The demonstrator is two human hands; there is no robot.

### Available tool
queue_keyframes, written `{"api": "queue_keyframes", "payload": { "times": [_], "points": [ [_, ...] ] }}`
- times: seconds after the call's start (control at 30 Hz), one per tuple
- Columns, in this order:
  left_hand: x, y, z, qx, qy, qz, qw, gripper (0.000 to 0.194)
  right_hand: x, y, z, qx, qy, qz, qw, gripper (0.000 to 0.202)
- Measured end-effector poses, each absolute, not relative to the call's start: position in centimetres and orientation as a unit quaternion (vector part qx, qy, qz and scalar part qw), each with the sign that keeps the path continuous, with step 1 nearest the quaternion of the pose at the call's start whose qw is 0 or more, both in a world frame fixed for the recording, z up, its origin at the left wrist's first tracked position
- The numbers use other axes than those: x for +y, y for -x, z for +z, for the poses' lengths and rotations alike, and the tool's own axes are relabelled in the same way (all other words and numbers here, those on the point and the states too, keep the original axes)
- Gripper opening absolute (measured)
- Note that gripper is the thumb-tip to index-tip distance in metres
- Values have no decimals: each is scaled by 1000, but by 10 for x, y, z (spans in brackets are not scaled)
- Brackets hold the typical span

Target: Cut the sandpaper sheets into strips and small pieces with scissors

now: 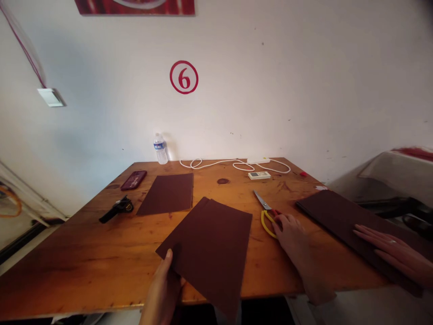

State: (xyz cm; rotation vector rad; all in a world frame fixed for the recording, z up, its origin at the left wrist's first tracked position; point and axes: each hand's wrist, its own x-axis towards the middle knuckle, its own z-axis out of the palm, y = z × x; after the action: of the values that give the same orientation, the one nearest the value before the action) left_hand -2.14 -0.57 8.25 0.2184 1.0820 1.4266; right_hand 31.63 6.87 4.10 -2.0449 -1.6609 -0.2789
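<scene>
My left hand (164, 284) grips the lower left edge of some dark brown sheets (213, 243), thumb on top. They are tilted above the front of the table, and their offset corners show more than one layer. Whether they are paper or thin board I cannot tell. To their right, the fingers of my right hand (291, 237) are closed on the yellow and red handles of a pair of scissors (265, 205); the blades point away from me. Behind the held sheets, another brown sheet (169, 193) lies flat on the wooden table (101, 257).
At the right, another person's hand (392, 248) rests on a brown stack (334, 214). A black-handled tool (118, 209) and a dark red phone-like object (134, 180) lie left. Along the wall are a water bottle (160, 150), a white power strip (258, 160) and a remote control (259, 175).
</scene>
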Motion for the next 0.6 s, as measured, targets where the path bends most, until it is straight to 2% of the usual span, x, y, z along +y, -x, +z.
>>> {"api": "queue_keyframes", "payload": {
  "times": [0.13, 0.3, 0.4, 0.6],
  "points": [
    [-4, 23, 81, 481, -113, 614, 616, 44, 45, -287, 49, -634, 707, -85, 301, 25],
    [-2, 25, 79, 494, -117, 609, 610, 45, 22, -251, 40, -674, 678, -23, 293, 25],
    [-1, 25, 79, 508, -124, 609, 597, 49, 23, -250, 40, -667, 687, -15, 288, 24],
    [-1, 25, 80, 513, -115, 589, 614, 44, 25, -252, 42, -672, 683, -8, 286, 23]
  ]
}}
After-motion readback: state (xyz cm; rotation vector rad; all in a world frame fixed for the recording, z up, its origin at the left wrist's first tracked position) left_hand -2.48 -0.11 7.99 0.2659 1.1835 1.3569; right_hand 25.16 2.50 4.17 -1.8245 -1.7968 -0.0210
